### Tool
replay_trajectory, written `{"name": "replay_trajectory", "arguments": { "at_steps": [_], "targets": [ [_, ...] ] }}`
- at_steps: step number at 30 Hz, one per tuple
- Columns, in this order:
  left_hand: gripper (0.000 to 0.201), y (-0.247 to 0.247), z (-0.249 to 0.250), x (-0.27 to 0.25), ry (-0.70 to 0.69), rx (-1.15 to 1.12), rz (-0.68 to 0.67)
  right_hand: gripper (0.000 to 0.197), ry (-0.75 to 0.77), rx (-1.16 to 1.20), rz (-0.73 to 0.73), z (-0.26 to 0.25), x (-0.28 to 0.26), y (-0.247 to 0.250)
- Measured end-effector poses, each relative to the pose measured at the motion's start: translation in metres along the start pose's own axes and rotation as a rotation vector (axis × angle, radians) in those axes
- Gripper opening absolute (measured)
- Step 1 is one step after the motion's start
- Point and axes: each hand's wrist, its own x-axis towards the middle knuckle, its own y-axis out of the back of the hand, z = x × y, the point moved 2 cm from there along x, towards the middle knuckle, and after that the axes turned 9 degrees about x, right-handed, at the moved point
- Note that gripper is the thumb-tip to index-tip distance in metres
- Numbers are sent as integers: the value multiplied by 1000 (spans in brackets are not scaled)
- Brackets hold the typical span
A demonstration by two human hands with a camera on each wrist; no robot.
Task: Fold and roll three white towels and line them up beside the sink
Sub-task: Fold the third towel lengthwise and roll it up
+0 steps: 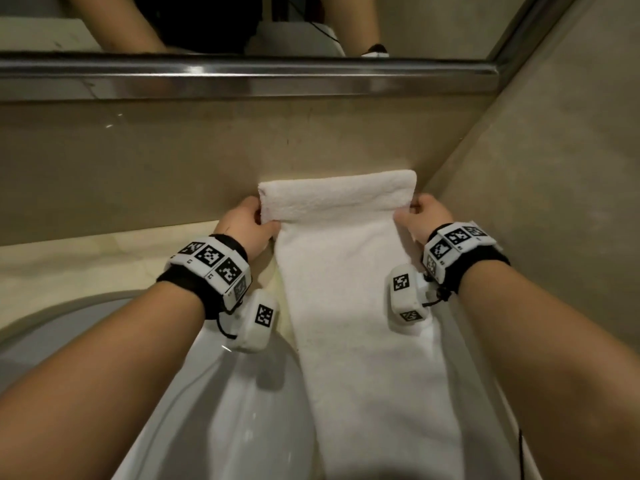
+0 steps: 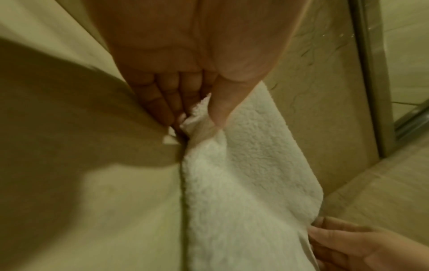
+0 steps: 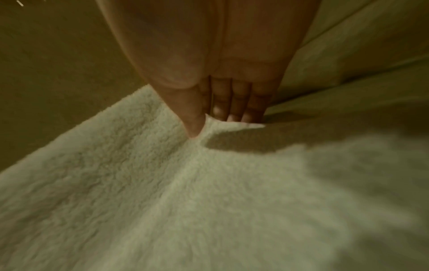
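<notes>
Head view, starting at my left: the white sink (image 1: 242,403) fills the lower left, its rim curving under my left forearm, with the beige table (image 1: 86,258) running behind it to the wall. My left hand (image 1: 247,223) grips the left edge of the towel (image 1: 363,341) at its far fold; from the left wrist camera I see the thumb (image 2: 223,108) pressed on top of the pile and the fingers (image 2: 162,102) curled under the edge, so that hand is closed on the cloth. The towel itself is one long white strip lying on the table just right of the sink, its near part overlapping the sink's right rim. Its long axis runs from my body straight away toward the back wall, and the far end is turned back over itself in a short flap across the width, touching the wall. On the right, my right hand (image 1: 424,216) pinches the opposite edge of that same flap; the right wrist camera shows the thumb (image 3: 192,117) on top and the fingers (image 3: 234,106) curled underneath. Above, a metal mirror frame (image 1: 242,76) spans the wall.
</notes>
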Motion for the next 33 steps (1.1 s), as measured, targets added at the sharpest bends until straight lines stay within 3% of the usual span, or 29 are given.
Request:
{"name": "replay_trajectory", "arguments": {
  "at_steps": [4,8,10,14,17,20,24,29,33],
  "targets": [
    [49,-1,-2,-17,24,-74,-1,43,21,12,22,4,-23,17],
    [58,2,-1,-65,-17,17,16,36,56,79,1,6,-77,43],
    [51,-1,4,-107,-121,82,-37,25,118,95,-37,9,-120,53],
    [29,-22,15,-208,-457,288,-319,14,251,50,-170,28,-209,66],
    [30,-49,16,-289,-659,417,-493,12,293,-23,-205,61,-274,72],
    [36,-81,11,-347,-786,549,-562,10,274,-79,-263,97,-329,68],
    [41,-119,-1,-397,-886,700,-462,7,223,-130,-365,147,-387,59],
    [38,-139,1,-414,-858,776,-254,12,272,-203,-401,183,-422,54],
    [31,-133,-1,-402,-720,570,-286,21,403,-174,-389,185,-436,52]
  ]
}}
